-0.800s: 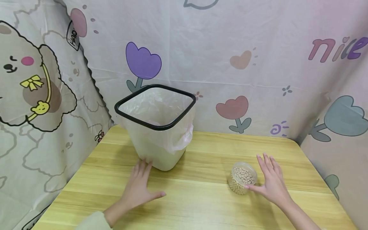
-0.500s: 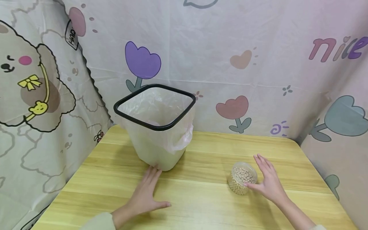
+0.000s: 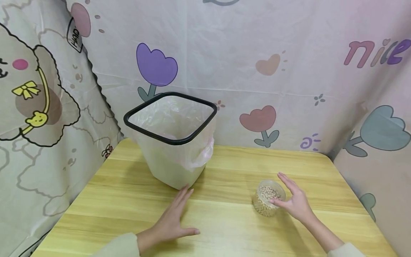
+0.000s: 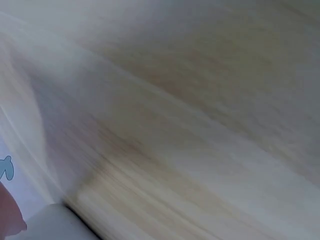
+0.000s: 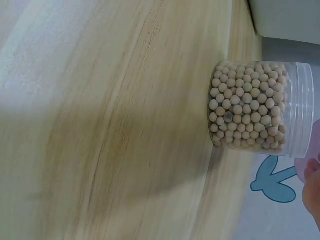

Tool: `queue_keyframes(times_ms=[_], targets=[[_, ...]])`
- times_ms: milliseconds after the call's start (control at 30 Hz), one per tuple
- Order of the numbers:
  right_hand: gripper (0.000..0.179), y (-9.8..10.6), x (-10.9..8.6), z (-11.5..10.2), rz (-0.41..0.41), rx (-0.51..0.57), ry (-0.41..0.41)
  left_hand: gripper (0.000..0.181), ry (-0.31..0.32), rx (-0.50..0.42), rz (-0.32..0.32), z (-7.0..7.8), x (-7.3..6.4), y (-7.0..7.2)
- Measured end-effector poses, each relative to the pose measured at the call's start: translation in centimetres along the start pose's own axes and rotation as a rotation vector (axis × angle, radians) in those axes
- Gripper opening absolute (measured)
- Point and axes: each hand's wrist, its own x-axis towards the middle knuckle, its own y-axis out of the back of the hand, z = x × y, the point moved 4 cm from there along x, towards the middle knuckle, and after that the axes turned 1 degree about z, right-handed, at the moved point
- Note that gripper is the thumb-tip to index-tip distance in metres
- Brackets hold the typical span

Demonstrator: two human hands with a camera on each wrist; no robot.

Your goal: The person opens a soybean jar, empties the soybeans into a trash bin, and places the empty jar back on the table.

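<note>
A clear round jar (image 3: 268, 200) of small beige balls stands upright on the table, with no lid on it. My right hand (image 3: 297, 205) is spread beside it, thumb in front of the rim and fingers behind; whether it touches is hard to tell. In the right wrist view the jar (image 5: 250, 107) lies sideways in the picture, with part of a finger (image 5: 312, 192) at the edge. My left hand (image 3: 170, 221) is held with straight fingers and thumb apart, just in front of a white wastebasket (image 3: 170, 166). It holds nothing.
A translucent bag lines the wastebasket under a black square rim (image 3: 174, 141). The wood-grain table (image 3: 224, 228) reaches back to a printed cloth backdrop (image 3: 218, 46). Another printed cloth (image 3: 41, 171) hangs along the left.
My left hand has slid right along the front of the wastebasket. The right hand has moved slightly left, closer around the jar. The head view has shifted a little.
</note>
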Motion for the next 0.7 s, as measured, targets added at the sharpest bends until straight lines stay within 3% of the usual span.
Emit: queue_keyframes(times_ms=[200,700], targets=[[0.089,-0.6,0.2,0.0,-0.057,0.029,-0.022,0.110,0.051,-0.120,-0.063,0.4,1.0,-0.7],[0.092,-1.8,0.3,0.2,-0.141,0.021,-0.108,0.109,0.104,-0.259,-0.175,1.9,4.3,-3.5]])
